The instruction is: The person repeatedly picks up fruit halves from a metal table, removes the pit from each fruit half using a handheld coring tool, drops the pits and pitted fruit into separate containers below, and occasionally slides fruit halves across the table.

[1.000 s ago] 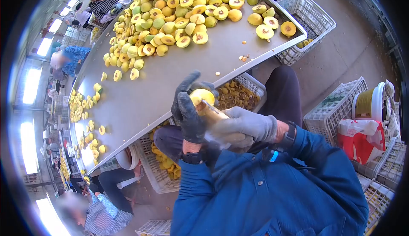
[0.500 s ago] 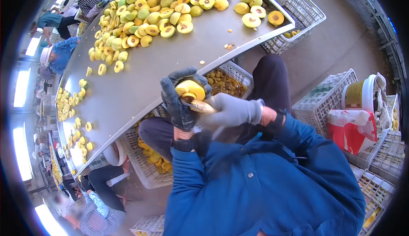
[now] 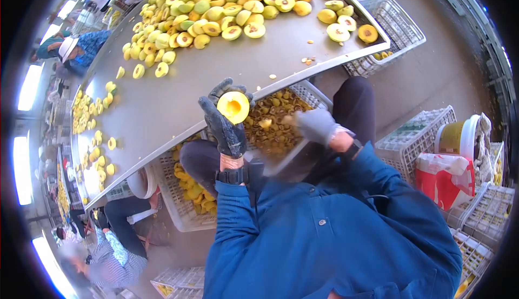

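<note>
A peach half (image 3: 226,114) with yellow flesh and a hollow in its middle lies in my left hand (image 3: 223,129), which wears a dark, dirty glove with fingers curled around it. My right hand (image 3: 318,126), in a grey glove, is closed and partly smeared by motion. The blurred pale handle of a pitting tool (image 3: 289,119) shows at its fingers. Between my hands, a yellow scrap of peach (image 3: 265,123) shows above a crate (image 3: 319,95) of brownish peach waste.
A metal table (image 3: 216,66) bears a heap of halved peaches (image 3: 205,12). Under it stands a crate of yellow halves (image 3: 178,212). At right are a crate (image 3: 416,137), a bucket (image 3: 457,137) and a red-white bag (image 3: 443,177). Other people (image 3: 116,261) sit at left.
My right hand has drawn away from the peach half to the right, over the waste crate. The stone cavity is now bare and turned up to view. My left hand still holds the half.
</note>
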Motion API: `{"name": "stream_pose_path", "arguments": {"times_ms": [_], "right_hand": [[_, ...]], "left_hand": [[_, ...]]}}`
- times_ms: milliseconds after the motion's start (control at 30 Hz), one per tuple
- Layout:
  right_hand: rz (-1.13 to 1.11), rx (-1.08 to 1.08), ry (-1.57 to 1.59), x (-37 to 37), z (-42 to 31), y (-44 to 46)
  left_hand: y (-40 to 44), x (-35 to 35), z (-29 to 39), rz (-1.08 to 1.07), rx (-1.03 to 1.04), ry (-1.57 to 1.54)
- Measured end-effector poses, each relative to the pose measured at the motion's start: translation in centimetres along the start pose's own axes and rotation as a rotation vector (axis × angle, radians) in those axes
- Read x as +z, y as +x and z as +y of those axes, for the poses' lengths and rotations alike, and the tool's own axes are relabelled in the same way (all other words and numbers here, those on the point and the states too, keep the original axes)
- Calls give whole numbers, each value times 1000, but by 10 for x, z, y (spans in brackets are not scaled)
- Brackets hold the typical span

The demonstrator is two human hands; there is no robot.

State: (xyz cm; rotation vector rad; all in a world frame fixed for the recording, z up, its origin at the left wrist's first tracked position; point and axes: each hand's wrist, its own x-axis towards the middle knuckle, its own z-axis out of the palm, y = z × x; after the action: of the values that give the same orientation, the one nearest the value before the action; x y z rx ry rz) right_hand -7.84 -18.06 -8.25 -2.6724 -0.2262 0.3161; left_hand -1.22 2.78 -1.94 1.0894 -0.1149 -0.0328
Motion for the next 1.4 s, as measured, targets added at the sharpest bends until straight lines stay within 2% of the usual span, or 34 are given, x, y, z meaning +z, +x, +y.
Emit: {"name": "stream_pose_path", "arguments": {"times_ms": [33, 67, 133, 167, 233, 267, 300, 333, 367, 467, 600, 633, 800, 867, 933, 967, 1067, 1133, 1167, 1233, 1267, 1333, 1400], "right_hand": [[-11, -75, 24, 16, 20, 0], [59, -42, 173, 20, 22, -3], [64, 18, 203, 26, 22, -6], [32, 38, 195, 27, 22, -7], [-31, -22, 172, 37, 33, -10], [-60, -35, 137, 51, 42, -9], [-100, 46, 148, 47, 38, -11], [-111, 54, 153, 44, 36, -10], [-127, 65, 158, 42, 36, -10], [-159, 80, 166, 49, 37, -1], [-169, 32, 178, 61, 42, 7], [-207, 125, 172, 57, 37, 9], [-241, 142, 142, 82, 57, 7], [-248, 166, 136, 81, 58, 6], [-285, 83, 185, 64, 49, 8], [-304, 44, 215, 56, 42, 9], [-313, -66, 483, 31, 16, 16], [-161, -138, 666, 3, -8, 30], [-138, -71, 782, -13, -21, 38], [156, -154, 864, -31, -41, 54], [215, -87, 903, -45, -56, 58], [320, -3, 974, -57, -78, 56], [417, 19, 1037, -57, -91, 52]], "left_hand": [[-4, -2, 8, 73, -7, 4], [-12, -4, 23, 119, 18, 103], [-29, -19, 48, 252, 240, 644], [-37, -32, 60, 302, 213, 522], [-46, -93, 72, 521, 234, 451], [-48, -148, 73, 566, 260, 689], [-50, -204, 73, 626, 281, 926], [-53, -243, 81, 534, 268, 1346], [-52, -257, 85, 555, 248, 1487], [-3, -240, 105, 461, 209, 1539], [123, -253, 77, 341, 241, 1670], [154, -258, 67, 319, 259, 1729], [272, -283, 22, 443, 121, 1706], [287, -290, 6, 386, 138, 1676], [280, -274, 1, 300, 178, 1702], [272, -266, -4, 276, 299, 1645], [241, -245, -3, 93, 281, 1556], [210, -218, 0, 42, 117, 1360], [193, -202, 2, -29, 36, 1246], [151, -153, 12, -85, -99, 988], [123, -118, 19, -71, -162, 848], [72, -59, 33, -105, -134, 774], [27, -28, 24, -142, 20, 799]]}}
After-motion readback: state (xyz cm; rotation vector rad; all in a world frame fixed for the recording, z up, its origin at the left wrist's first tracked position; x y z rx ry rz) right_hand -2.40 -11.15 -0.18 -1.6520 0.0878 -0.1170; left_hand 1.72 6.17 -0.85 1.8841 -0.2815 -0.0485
